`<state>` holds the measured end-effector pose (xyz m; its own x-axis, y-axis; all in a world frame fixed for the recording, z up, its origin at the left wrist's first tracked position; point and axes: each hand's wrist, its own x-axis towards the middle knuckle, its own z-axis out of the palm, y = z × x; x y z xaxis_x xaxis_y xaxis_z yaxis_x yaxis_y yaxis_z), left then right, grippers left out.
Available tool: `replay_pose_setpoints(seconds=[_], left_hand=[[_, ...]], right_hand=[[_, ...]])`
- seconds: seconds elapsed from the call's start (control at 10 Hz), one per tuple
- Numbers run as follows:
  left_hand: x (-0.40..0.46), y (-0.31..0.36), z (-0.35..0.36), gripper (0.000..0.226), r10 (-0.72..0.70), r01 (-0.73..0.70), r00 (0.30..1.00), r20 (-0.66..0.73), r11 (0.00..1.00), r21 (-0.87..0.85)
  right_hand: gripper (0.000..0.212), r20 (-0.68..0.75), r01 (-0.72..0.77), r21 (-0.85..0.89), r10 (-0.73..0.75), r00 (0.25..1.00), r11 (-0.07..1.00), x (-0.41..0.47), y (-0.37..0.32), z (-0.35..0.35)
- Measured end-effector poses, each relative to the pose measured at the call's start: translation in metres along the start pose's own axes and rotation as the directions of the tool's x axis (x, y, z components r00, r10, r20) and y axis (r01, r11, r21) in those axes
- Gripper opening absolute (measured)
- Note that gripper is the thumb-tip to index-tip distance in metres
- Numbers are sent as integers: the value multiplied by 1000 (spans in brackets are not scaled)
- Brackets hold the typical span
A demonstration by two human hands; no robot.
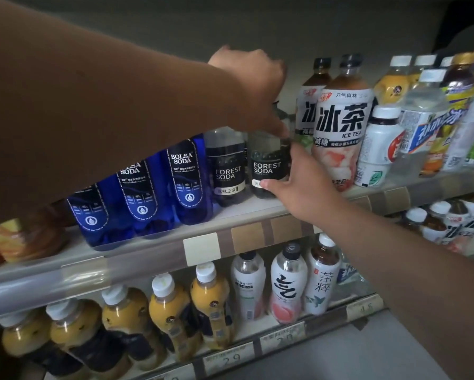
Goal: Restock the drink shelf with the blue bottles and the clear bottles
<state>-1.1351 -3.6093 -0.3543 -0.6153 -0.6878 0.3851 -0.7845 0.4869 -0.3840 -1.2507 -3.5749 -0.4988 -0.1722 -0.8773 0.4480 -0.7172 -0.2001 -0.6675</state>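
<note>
The clear Forest Soda bottle (268, 167) on the upper shelf (203, 249), between its twin (227, 171) and the ice tea bottle (340, 127), looks full, stiff and probably slippery, so the right hand (298, 185) grips its labelled body while the left hand (253, 86) pinches the top, three blue Bolsa Soda bottles (186, 176) standing close by

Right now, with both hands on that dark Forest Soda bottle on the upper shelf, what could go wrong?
The Forest Soda bottle stands near the shelf edge, held by the left hand above and the right hand at its base; a slip might tip it off. The tall ice tea bottle stands right beside it, so a sideways nudge could topple that. The left forearm crosses over the blue bottles and could knock them.
</note>
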Motion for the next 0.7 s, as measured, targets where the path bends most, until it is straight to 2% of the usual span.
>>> replay_pose_setpoints(seconds=[0.2, 0.5, 0.6, 0.7], left_hand=[[2, -2, 13, 79, 29, -27, 999, -20, 995, 94], [6, -4, 21, 78, 17, -17, 1000, 4, 999, 40], [3, -5, 24, 74, 9, -7, 1000, -18, 997, 82], [-4, -2, 23, 60, 37, -25, 987, -158, 997, 76]], right_hand=[[52, 29, -12, -39, 13, 1000, 999, 3, 5, 11], [42, 41, 34, -201, -26, 999, 979, 11, 15, 11], [41, 34, 42, -230, -35, 999, 972, 8, 17, 14], [38, 12, 47, -229, -45, 999, 972, 3, 13, 5]])
